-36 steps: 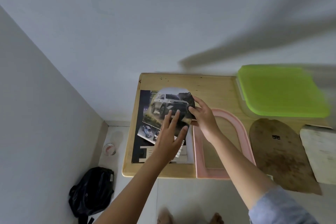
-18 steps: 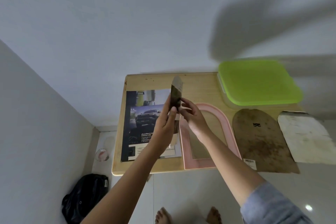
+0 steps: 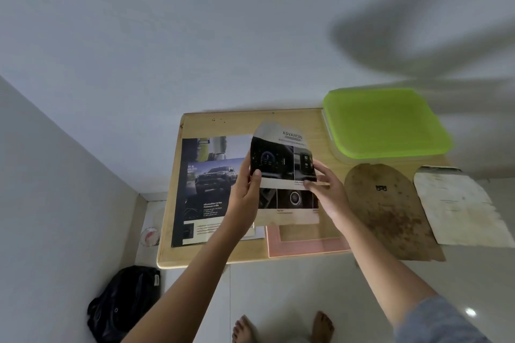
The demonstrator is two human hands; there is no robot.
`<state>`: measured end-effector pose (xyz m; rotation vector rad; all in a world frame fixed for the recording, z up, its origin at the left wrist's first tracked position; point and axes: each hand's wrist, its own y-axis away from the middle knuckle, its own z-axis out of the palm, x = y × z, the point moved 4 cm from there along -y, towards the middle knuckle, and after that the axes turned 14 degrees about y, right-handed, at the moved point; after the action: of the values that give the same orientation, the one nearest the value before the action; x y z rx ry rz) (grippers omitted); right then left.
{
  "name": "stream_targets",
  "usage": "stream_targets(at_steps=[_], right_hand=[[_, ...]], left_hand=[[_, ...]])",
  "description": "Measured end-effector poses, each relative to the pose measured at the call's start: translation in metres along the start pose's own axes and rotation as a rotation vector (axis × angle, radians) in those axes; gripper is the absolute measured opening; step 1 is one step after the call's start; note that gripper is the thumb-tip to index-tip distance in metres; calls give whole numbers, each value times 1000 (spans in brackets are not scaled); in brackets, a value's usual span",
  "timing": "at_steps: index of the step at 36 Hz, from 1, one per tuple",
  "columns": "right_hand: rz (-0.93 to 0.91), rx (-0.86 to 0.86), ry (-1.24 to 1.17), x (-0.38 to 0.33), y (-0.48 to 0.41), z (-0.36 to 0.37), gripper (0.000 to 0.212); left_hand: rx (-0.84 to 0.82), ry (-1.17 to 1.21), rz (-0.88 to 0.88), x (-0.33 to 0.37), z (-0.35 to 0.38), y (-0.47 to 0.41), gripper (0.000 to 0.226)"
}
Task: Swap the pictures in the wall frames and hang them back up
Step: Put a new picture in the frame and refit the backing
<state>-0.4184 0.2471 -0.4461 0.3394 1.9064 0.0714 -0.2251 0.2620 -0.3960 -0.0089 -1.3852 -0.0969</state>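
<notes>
grip: left hand point(image 3: 245, 199) and right hand point(image 3: 330, 198) pinch arched picture point(image 3: 281, 159)
under it: pink frame point(image 3: 306, 248) (partly hidden) on table point(image 3: 239, 125)

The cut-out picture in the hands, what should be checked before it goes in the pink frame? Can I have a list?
1. Cut-out picture held firmly: ok, left hand and right hand each pinch a side.
2. Rounded top points away from the person: ok.
3. Pink frame opening free: cannot tell, the picture hides its upper part.
4. Brown backing board ready beside the frame: ok.
5. Correct face showing: cannot tell.
</notes>
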Motion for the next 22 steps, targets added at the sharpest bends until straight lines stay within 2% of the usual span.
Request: stream_targets(at_steps=[5, 11, 19, 22], right_hand=[[25, 32, 204, 29, 2, -38, 54], [66, -44, 581, 65, 2, -62, 58], [-89, -85, 800, 80, 2, -63, 61], [-162, -60, 895, 83, -1, -61, 62]], left_hand=[[31, -227, -90, -46, 16, 2, 47], [38, -585, -107, -97, 33, 5, 49], [123, -907, -158, -118, 41, 8, 63], [136, -913, -210, -122, 42, 8, 65]])
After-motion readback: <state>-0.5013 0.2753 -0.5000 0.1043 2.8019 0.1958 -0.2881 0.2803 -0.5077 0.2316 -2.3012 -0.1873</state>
